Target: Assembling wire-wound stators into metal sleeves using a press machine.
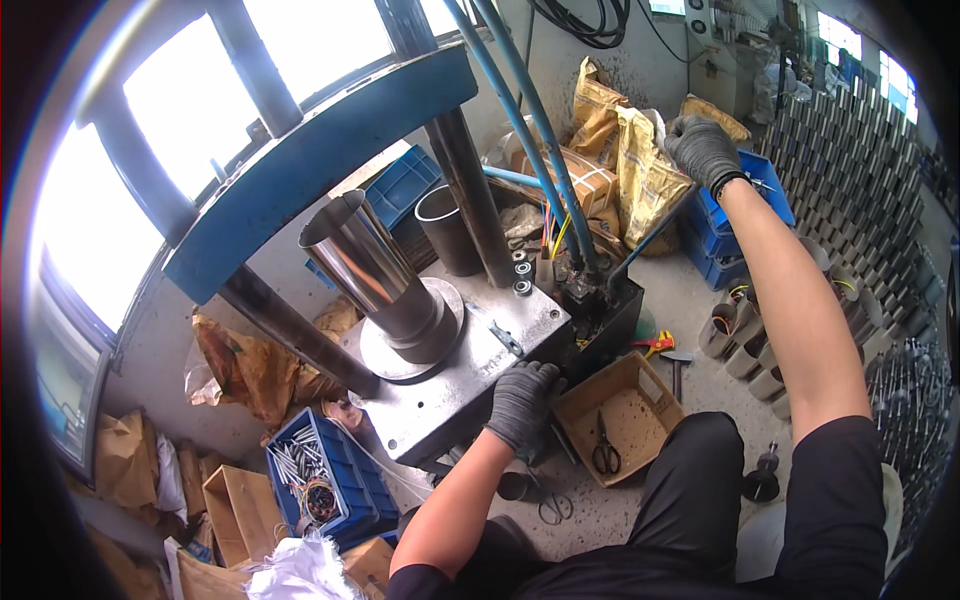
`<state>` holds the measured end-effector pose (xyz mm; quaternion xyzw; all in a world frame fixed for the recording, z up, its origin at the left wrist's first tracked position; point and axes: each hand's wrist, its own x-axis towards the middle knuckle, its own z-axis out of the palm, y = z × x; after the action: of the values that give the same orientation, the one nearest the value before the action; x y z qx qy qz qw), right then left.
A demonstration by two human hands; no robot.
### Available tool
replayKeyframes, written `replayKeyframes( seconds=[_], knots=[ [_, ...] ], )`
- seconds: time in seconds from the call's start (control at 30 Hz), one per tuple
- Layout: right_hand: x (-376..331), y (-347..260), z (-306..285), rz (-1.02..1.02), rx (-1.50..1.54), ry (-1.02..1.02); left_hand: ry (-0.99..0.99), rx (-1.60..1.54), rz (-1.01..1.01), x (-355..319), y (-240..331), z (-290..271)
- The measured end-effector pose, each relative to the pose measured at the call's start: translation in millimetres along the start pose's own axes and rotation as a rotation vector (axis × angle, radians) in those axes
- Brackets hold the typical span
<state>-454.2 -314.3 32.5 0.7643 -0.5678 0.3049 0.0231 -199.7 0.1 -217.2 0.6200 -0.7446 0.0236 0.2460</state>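
Here, the grey-gloved left hand [522, 400] rests on the front edge of the grey steel press base plate [470, 365], fingers curled closed over that edge. On the plate, behind the hand, a shiny steel tube [362, 262] stands tilted on a round die. The grey-gloved right hand [703, 148], far right of the plate, grips a dark lever handle [655, 232], fingers closed.
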Motion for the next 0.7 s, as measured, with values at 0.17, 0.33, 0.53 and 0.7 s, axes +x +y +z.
replayKeyframes(
  seconds=[0.17, 0.33, 0.53, 0.7],
  knots=[
    [-11.7, -13.9, -5.5, 0.024, 0.001, 0.012, 0.222, 0.287, -0.147, 14.6, -34.6, -3.4],
    [-14.4, -8.8, -8.6, 0.036, -0.016, -0.003, -0.027, 0.201, -0.275, 7.2, -45.0, -18.7],
    [-24.6, -11.0, -14.4, 0.043, 0.003, 0.024, -0.151, 0.270, -0.398, -36.4, -67.9, -47.4],
    [-39.1, -1.5, -17.0, 0.004, 0.051, 0.011, -0.329, 0.263, -0.598, -79.6, -94.1, -101.5]
  ],
)
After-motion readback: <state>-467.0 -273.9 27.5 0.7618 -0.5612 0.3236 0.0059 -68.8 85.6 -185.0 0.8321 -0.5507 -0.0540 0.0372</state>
